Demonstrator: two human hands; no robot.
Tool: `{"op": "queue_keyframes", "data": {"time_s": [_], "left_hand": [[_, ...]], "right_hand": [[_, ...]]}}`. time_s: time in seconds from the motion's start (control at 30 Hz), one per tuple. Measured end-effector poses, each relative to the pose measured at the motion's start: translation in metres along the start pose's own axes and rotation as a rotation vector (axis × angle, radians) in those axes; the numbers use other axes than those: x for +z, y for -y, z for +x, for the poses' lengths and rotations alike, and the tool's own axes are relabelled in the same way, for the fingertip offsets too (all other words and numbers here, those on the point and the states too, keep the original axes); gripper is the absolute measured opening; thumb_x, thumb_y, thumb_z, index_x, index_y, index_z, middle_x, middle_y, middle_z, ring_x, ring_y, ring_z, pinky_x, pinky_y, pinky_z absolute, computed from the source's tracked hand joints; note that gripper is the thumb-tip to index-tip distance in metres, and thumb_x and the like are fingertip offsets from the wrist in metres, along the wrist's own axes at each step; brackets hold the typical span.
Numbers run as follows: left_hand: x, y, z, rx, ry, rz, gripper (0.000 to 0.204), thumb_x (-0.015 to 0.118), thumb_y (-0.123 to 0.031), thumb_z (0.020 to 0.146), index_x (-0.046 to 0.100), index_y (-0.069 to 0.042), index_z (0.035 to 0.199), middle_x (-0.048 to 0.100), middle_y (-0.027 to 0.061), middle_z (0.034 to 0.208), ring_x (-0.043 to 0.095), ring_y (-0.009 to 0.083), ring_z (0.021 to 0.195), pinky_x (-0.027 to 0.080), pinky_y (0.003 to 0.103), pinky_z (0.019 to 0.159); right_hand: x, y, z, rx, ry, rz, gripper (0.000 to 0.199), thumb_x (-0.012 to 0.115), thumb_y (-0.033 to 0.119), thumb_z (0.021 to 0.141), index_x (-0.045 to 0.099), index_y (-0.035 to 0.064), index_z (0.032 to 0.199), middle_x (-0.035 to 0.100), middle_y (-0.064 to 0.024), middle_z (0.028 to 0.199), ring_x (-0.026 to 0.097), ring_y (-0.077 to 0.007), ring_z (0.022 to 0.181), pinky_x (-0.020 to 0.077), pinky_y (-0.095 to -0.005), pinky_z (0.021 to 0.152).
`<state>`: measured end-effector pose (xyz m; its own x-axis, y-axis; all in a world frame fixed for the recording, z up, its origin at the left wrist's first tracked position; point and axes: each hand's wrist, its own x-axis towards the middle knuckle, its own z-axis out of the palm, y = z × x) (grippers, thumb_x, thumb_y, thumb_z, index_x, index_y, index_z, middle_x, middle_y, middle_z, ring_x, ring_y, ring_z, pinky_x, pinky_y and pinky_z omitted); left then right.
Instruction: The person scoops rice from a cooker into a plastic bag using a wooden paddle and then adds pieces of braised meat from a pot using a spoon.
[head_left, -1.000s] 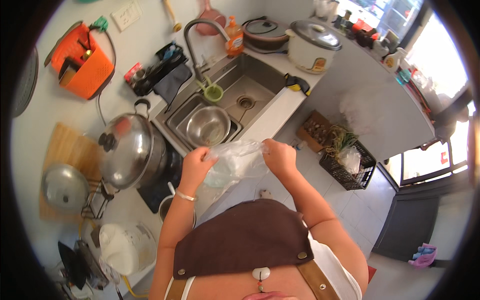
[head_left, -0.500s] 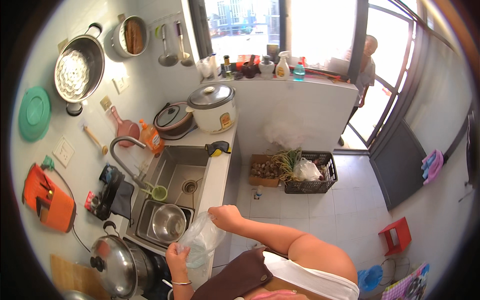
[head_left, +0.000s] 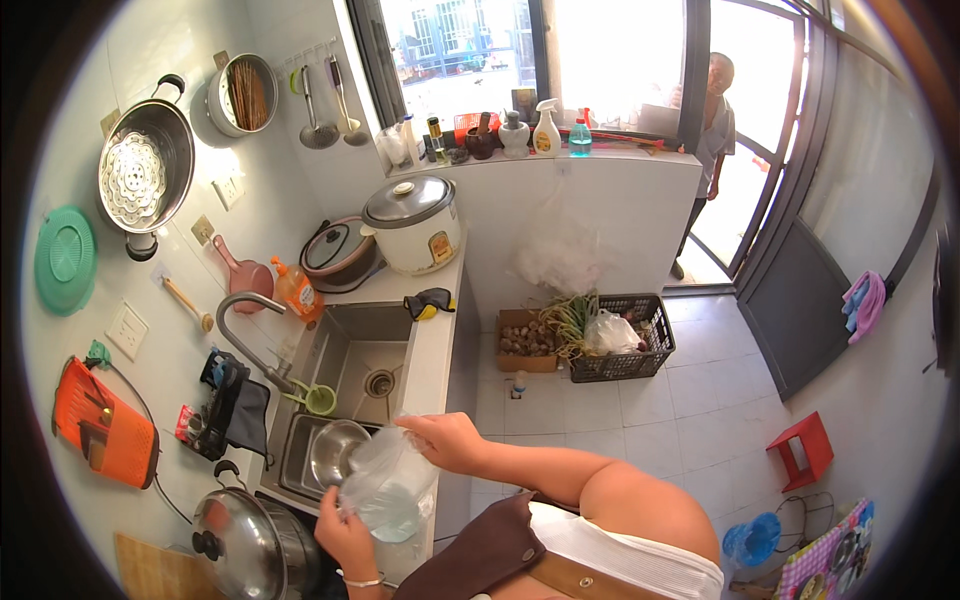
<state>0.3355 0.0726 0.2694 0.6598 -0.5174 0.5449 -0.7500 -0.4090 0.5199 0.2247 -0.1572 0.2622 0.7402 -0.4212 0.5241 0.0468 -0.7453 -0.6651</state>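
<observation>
Both hands (head_left: 400,485) on clear plastic bag (head_left: 390,485)

This is a small home kitchen. A steel sink (head_left: 365,365) with a curved tap (head_left: 245,325) is set into a narrow white counter (head_left: 432,345), with a rice cooker (head_left: 412,225) at its far end. A steamer pot (head_left: 140,175), ladles (head_left: 325,105) and a green lid (head_left: 65,260) hang on the wall. Bottles (head_left: 545,130) line the window ledge, and a black crate of vegetables (head_left: 615,335) sits on the tiled floor (head_left: 680,420).
</observation>
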Motion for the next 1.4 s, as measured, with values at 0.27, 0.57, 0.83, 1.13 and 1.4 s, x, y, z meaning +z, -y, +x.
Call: {"op": "queue_keyframes", "data": {"time_s": [0.27, 0.57, 0.83, 1.13, 1.4], "left_hand": [[0.012, 0.021, -0.038, -0.145, 0.196, 0.127, 0.031, 0.064, -0.010, 0.076, 0.061, 0.005, 0.103, 0.062, 0.0247, 0.090, 0.059, 0.0413, 0.079, 0.046, 0.041, 0.068], [0.003, 0.044, -0.053, -0.369, -0.064, -0.136, 0.012, 0.062, -0.008, 0.084, 0.062, 0.003, 0.080, 0.058, 0.0179, 0.080, 0.052, 0.0311, 0.071, 0.042, 0.037, 0.065], [-0.004, 0.080, -0.071, -0.819, -0.140, -0.655, 0.026, 0.065, -0.015, 0.084, 0.064, 0.003, 0.103, 0.065, 0.0062, 0.094, 0.058, 0.0123, 0.082, 0.045, 0.025, 0.077], [0.050, 0.092, -0.067, -1.345, 0.059, -1.130, 0.025, 0.066, -0.025, 0.084, 0.063, 0.000, 0.086, 0.062, 0.0064, 0.078, 0.058, 0.0132, 0.060, 0.048, 0.026, 0.053], [0.040, 0.123, -0.072, -1.002, 0.241, -0.232, 0.037, 0.070, -0.034, 0.079, 0.063, 0.003, 0.082, 0.063, 0.0092, 0.073, 0.060, 0.0154, 0.063, 0.047, 0.029, 0.056]], "right_hand": [[0.039, -0.019, -0.021, 0.107, 0.278, -0.193, 0.027, 0.055, 0.012, 0.078, 0.058, 0.0093, 0.106, 0.064, -0.0123, 0.080, 0.062, -0.0331, 0.074, 0.0492, -0.0435, 0.060], [0.073, -0.011, -0.025, -0.137, 0.266, 0.153, 0.012, 0.064, 0.015, 0.071, 0.064, 0.0048, 0.077, 0.061, -0.0148, 0.080, 0.057, -0.0344, 0.084, 0.0471, -0.0449, 0.074], [0.127, -0.010, -0.023, 0.891, 0.726, 0.984, 0.022, 0.058, 0.015, 0.088, 0.061, -0.0019, 0.103, 0.065, -0.0089, 0.103, 0.061, -0.0207, 0.094, 0.0509, -0.0345, 0.075], [0.135, -0.057, -0.026, 0.855, 0.629, 0.627, 0.041, 0.069, 0.017, 0.079, 0.056, -0.0057, 0.110, 0.064, -0.0126, 0.099, 0.062, -0.0249, 0.085, 0.0531, -0.0346, 0.070], [0.099, 0.018, -0.025, -0.553, 0.426, 0.395, 0.027, 0.059, -0.001, 0.072, 0.063, -0.0014, 0.099, 0.063, -0.0167, 0.102, 0.061, -0.0372, 0.091, 0.0515, -0.0382, 0.079]]}}
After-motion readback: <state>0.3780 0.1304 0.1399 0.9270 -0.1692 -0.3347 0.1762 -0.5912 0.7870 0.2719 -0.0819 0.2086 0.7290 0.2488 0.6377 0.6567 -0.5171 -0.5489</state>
